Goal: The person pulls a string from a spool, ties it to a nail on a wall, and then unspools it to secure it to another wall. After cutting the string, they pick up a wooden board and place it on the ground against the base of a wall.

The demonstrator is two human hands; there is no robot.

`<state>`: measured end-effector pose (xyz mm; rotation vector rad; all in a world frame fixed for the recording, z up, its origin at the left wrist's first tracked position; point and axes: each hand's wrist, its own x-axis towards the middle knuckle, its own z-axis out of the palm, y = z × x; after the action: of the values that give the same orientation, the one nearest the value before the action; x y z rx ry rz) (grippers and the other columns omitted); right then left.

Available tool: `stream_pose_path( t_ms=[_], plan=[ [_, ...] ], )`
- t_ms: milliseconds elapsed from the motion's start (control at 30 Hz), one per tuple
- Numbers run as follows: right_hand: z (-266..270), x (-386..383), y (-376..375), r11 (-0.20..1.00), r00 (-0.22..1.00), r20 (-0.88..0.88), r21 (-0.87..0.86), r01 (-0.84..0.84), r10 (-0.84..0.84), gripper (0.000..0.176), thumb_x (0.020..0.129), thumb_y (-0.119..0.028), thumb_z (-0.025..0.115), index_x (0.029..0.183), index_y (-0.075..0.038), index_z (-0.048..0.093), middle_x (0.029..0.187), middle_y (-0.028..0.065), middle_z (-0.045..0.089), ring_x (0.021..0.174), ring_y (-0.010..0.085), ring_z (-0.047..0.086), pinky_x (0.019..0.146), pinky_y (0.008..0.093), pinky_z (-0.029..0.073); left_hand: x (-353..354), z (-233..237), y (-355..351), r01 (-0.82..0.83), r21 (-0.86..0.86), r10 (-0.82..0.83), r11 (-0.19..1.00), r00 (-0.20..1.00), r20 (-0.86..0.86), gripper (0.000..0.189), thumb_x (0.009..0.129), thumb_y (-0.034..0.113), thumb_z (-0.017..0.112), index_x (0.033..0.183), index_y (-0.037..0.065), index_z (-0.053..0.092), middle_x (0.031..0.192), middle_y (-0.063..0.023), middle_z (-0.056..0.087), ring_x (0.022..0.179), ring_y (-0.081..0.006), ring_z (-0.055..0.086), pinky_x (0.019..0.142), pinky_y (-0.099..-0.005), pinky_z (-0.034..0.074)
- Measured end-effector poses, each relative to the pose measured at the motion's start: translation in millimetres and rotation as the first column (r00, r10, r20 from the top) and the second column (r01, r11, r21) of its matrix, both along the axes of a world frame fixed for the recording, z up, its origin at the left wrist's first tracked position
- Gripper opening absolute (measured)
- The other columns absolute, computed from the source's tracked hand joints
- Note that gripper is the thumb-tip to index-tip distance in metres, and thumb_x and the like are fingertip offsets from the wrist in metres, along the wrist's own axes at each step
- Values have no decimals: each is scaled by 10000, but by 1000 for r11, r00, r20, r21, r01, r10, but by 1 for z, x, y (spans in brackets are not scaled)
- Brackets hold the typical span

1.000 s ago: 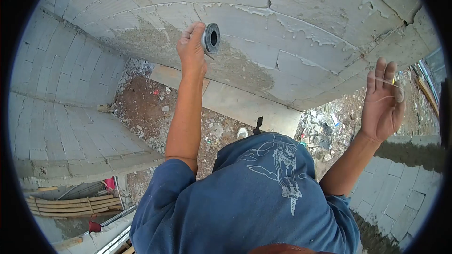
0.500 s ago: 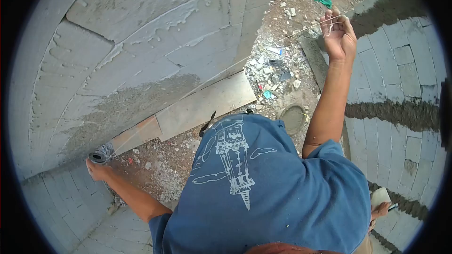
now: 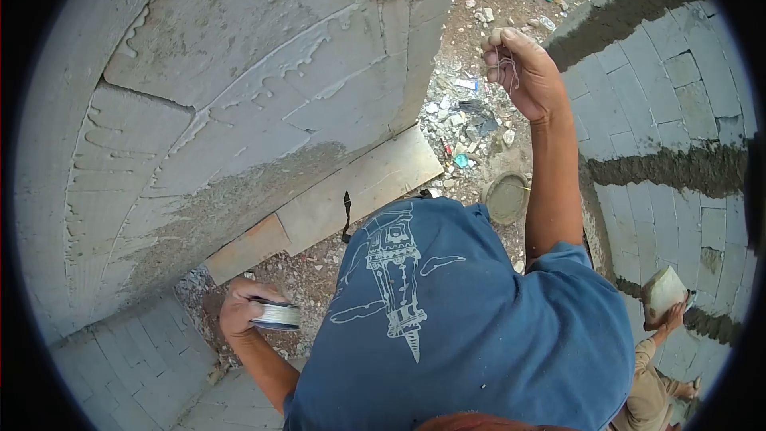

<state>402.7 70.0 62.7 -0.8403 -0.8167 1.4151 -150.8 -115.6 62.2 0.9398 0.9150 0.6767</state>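
My left hand (image 3: 237, 309) is closed around a spool of pale string (image 3: 276, 315) with dark rims, held at lower left beside my blue shirt. My raised right hand (image 3: 527, 76) pinches the loose end of the string (image 3: 508, 70) between bent fingers, and thin strands dangle over the palm. No taut line is visible between the hands. To the left rises a grey block wall (image 3: 263, 80), smeared with mortar.
Light boards (image 3: 359, 179) lie along the wall's foot. Rubble (image 3: 459, 124) and a round bucket (image 3: 506, 198) are on the ground. At right stands another block wall (image 3: 654, 96) with dark mortar bands. A co-worker's hand (image 3: 675, 315) holds a pale flat-sided object (image 3: 664, 294) at lower right.
My left hand has drawn the spool away from the wall corner toward my body. My right hand has moved left and slightly down, its fingers curling in. The stretched line no longer shows.
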Motion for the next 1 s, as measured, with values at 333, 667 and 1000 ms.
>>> stream_pose_path(
  t_ms=[333,667,1000],
  plan=[
    [11,-143,-47,896,862,300,50,-441,408,278,945,-311,644,926,-59,759,1273,163,618,1136,205,567,973,376,431,211,-13,83,-368,406,353,836,928,116,645,834,312,787,1307,3,476,1197,-102,557,1146,-204,542,1032,-371,413],
    [18,-144,-59,878,871,-124,13,-478,476,299,935,-345,661,938,-55,731,1192,165,660,1232,270,550,1051,460,381,221,-21,90,-130,421,163,898,986,-43,468,874,180,753,1250,9,533,1190,-97,562,982,-143,588,883,-311,486],
    [19,-141,-54,888,886,65,-30,-458,459,444,1017,-450,493,1025,-49,683,770,20,583,724,114,529,681,261,425,221,-30,89,-421,554,489,719,872,27,447,915,157,694,1280,-21,508,1031,-65,592,887,-120,572,839,-279,480]
  ],
)
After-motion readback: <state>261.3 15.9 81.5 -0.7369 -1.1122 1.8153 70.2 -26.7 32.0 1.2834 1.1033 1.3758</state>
